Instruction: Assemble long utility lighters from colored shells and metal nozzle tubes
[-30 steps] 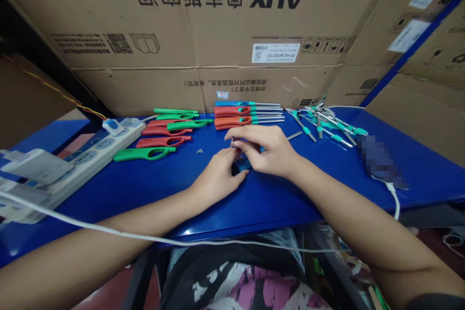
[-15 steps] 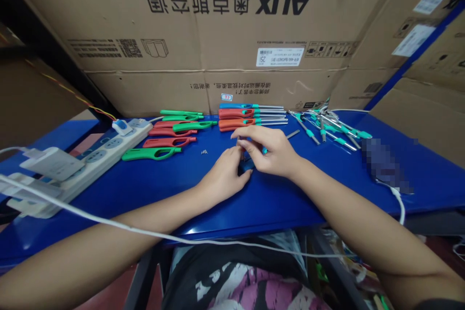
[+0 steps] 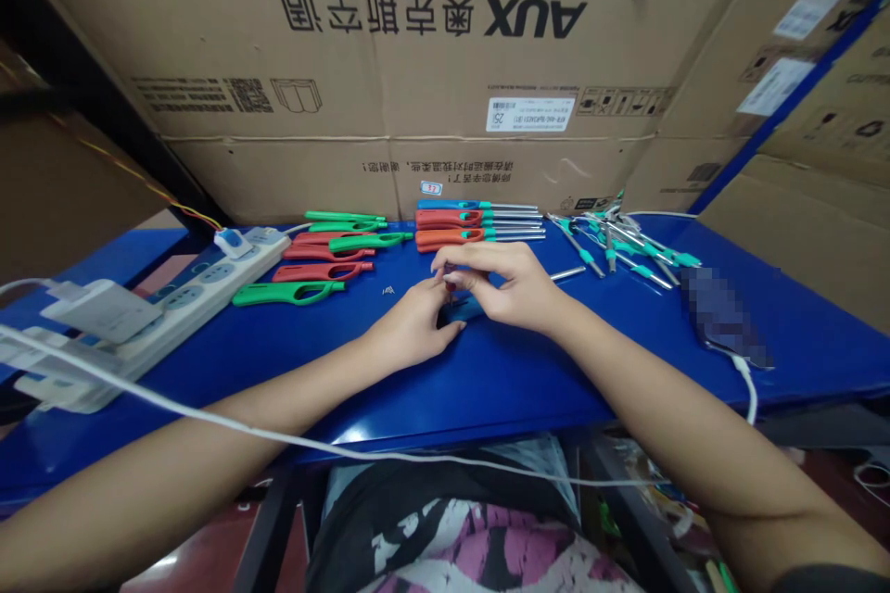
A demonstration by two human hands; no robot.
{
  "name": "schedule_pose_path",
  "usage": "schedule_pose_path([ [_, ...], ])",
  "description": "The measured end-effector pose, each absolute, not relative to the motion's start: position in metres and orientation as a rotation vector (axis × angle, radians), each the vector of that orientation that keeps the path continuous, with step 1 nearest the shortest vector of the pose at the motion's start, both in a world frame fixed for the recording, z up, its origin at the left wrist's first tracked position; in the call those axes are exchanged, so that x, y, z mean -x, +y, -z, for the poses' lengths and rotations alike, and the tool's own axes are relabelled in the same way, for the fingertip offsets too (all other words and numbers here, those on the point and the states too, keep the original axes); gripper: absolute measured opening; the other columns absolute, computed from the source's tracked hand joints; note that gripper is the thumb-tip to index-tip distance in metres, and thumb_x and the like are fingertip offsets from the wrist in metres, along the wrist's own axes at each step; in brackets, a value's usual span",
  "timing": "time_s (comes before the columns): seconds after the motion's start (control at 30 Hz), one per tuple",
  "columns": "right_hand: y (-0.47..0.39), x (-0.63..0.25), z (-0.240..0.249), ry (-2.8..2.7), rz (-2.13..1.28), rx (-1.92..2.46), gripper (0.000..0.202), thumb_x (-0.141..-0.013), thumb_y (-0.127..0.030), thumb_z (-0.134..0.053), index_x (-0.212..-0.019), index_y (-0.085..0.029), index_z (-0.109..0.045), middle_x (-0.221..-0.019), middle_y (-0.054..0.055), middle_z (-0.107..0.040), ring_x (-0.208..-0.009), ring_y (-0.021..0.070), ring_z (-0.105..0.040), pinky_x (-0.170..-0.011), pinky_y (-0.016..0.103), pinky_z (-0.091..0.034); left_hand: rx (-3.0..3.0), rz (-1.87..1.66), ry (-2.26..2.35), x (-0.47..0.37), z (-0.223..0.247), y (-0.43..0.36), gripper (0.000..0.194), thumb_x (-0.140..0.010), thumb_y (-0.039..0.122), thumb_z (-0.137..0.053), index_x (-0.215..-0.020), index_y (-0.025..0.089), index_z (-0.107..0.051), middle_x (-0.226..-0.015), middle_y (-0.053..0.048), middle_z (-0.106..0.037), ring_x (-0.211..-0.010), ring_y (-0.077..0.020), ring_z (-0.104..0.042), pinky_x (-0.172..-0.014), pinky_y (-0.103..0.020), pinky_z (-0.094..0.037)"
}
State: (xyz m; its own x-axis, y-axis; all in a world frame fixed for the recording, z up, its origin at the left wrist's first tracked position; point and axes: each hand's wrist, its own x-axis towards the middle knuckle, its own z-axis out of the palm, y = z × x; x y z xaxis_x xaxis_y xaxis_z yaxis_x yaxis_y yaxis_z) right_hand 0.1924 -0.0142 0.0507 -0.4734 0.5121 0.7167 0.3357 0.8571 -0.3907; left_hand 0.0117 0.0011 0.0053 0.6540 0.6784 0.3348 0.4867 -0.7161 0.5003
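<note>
My left hand [image 3: 407, 326] is closed on a blue long-nosed lighter [image 3: 470, 308] lying on the blue table. Much of the lighter's body is covered by my hands, and its metal tube [image 3: 570, 274] sticks out beyond my right hand. Between the thumb and fingers of my right hand [image 3: 513, 285] is a small screwdriver [image 3: 451, 278] with a reddish handle, upright above the lighter. Its tip is too small to make out. A few tiny screws [image 3: 387, 291] lie to the left of my left hand.
Green and red lighter handles [image 3: 324, 272] lie at left, beside a white power strip [image 3: 209, 287]. Finished-looking lighters [image 3: 451, 219] are stacked at the back. Metal tubes with teal parts [image 3: 626, 246] pile up at right, near a blurred object [image 3: 723, 315] on a white cable [image 3: 747, 389].
Both hands, with the lighter and screwdriver, appear slightly further left in the picture. The view has shifted a little too. The grips stay the same.
</note>
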Motion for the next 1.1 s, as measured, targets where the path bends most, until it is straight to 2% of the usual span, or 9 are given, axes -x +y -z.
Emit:
schedule_pose_path([
  [0.17,-0.013,-0.187,-0.051,-2.129,-0.182,0.638,0.021,-0.092,-0.014,-0.053,-0.105,-0.019,-0.070,-0.096,0.004,-0.075,-0.083,0.0138,-0.070,-0.079,0.025,-0.055,-2.491,-0.754,0.977,-0.016,-0.005,-0.004,0.015,-0.079,0.016,-0.065,-0.094,0.015,-0.062,-0.094,-0.010,-0.069,-0.090,-0.0273,-0.068,-0.080,-0.042,-0.057],
  [0.27,-0.013,-0.183,-0.051,-2.145,-0.160,0.633,0.023,-0.094,-0.015,-0.051,-0.107,-0.019,-0.070,-0.098,0.004,-0.076,-0.088,0.0147,-0.070,-0.081,0.026,-0.055,-2.465,-0.740,1.004,-0.017,-0.005,-0.005,0.011,-0.080,0.016,-0.065,-0.091,0.016,-0.063,-0.087,-0.009,-0.070,-0.085,-0.0265,-0.068,-0.077,-0.040,-0.057],
  [0.47,-0.009,-0.182,-0.049,-2.142,-0.171,0.601,0.025,-0.096,-0.018,-0.050,-0.112,-0.017,-0.069,-0.107,0.007,-0.076,-0.097,0.0153,-0.071,-0.087,0.027,-0.055,-2.466,-0.729,1.011,-0.017,-0.008,-0.003,0.013,-0.078,0.018,-0.065,-0.090,0.016,-0.062,-0.089,-0.008,-0.071,-0.083,-0.0253,-0.069,-0.071,-0.036,-0.057],
  [0.7,-0.014,-0.184,-0.057,-2.241,-0.103,0.748,0.024,-0.094,-0.016,-0.052,-0.111,-0.018,-0.068,-0.106,0.007,-0.076,-0.096,0.0164,-0.071,-0.086,0.027,-0.053,-2.544,-0.737,1.028,-0.018,-0.008,-0.003,0.005,-0.078,0.018,-0.062,-0.082,0.018,-0.059,-0.080,-0.007,-0.069,-0.076,-0.0245,-0.068,-0.068,-0.034,-0.055],
  [0.8,-0.017,-0.178,-0.057,-2.200,-0.111,0.775,0.023,-0.094,-0.014,-0.050,-0.110,-0.016,-0.066,-0.110,0.009,-0.074,-0.101,0.0173,-0.069,-0.089,0.029,-0.052,-2.528,-0.742,1.032,-0.017,-0.009,-0.002,0.012,-0.077,0.019,-0.064,-0.088,0.016,-0.061,-0.086,-0.008,-0.070,-0.080,-0.0254,-0.069,-0.071,-0.036,-0.056],
  [0.87,-0.015,-0.179,-0.057,-2.129,-0.188,0.755,0.020,-0.094,-0.015,-0.049,-0.108,-0.015,-0.064,-0.108,0.009,-0.072,-0.096,0.0165,-0.069,-0.086,0.029,-0.053,-2.552,-0.691,1.057,-0.015,-0.011,0.001,0.017,-0.077,0.022,-0.065,-0.093,0.016,-0.063,-0.093,-0.010,-0.070,-0.084,-0.0268,-0.069,-0.076,-0.038,-0.057],
  [1.0,0.002,-0.206,-0.063,-1.851,-0.381,0.755,0.019,-0.097,-0.030,-0.051,-0.110,-0.019,-0.059,-0.085,0.002,-0.068,-0.060,0.0107,-0.061,-0.061,0.025,-0.053,-2.587,-0.475,1.123,-0.004,-0.019,0.008,0.032,-0.079,0.023,-0.065,-0.110,0.015,-0.065,-0.106,-0.013,-0.068,-0.097,-0.0274,-0.068,-0.087,-0.039,-0.055],
  [1.1,0.020,-0.248,-0.070,-1.613,-0.221,0.850,0.019,-0.095,-0.034,-0.054,-0.108,-0.020,-0.058,-0.085,0.002,-0.066,-0.061,0.0122,-0.061,-0.059,0.025,-0.052,-2.628,-0.368,1.111,0.003,-0.022,0.010,0.041,-0.082,0.026,-0.065,-0.121,0.014,-0.063,-0.114,-0.014,-0.064,-0.107,-0.0283,-0.065,-0.096,-0.040,-0.052],
])
